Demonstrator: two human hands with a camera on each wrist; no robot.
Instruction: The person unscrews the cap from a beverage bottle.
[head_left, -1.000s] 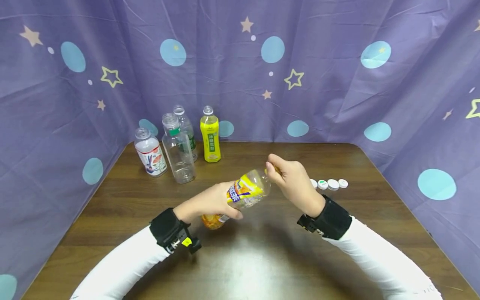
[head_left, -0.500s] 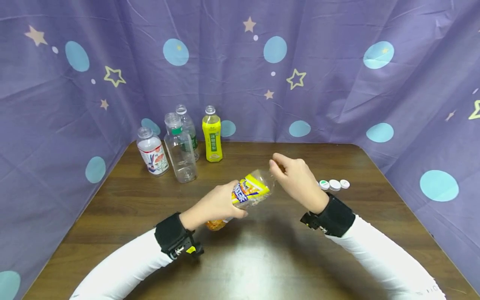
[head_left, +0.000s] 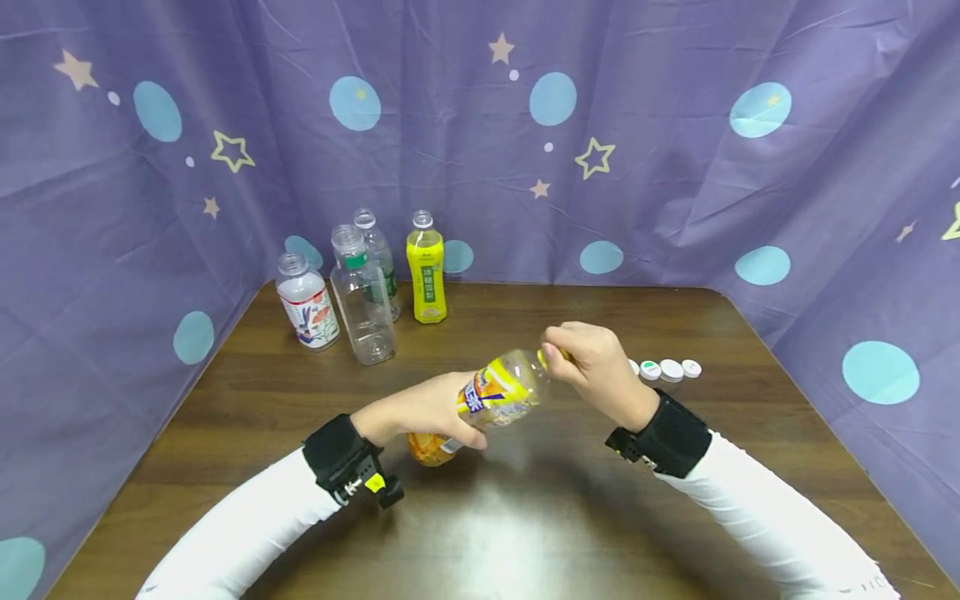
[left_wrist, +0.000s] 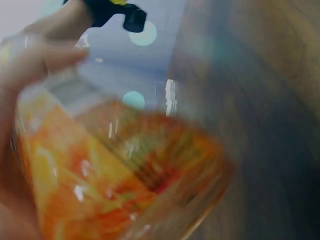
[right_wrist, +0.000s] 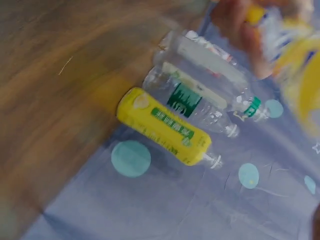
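My left hand [head_left: 438,408] grips the body of a plastic drink bottle [head_left: 495,392] with an orange and yellow label, held tilted over the table, its neck up to the right. At the neck, my right hand [head_left: 596,367] pinches a yellow bottle cap [head_left: 542,358] between curled fingers and thumb. In the left wrist view the blurred orange lower part of the bottle [left_wrist: 90,190] fills the near side. Up in the right corner of the right wrist view show the yellow cap [right_wrist: 255,15] and my fingers. The fingers hide most of the cap.
Uncapped bottles stand at the back left: a white printed one [head_left: 309,312], a clear square one [head_left: 365,317], a clear one with a green label [head_left: 381,250] and a yellow one [head_left: 427,279]. Several white caps [head_left: 671,371] lie in a row beyond my right wrist. A purple curtain [head_left: 480,167] surrounds the table.
The bottle and left hand moved slightly up and right, then back left and a little down. My right hand has turned and lowered at the neck; the yellow cap shows again.
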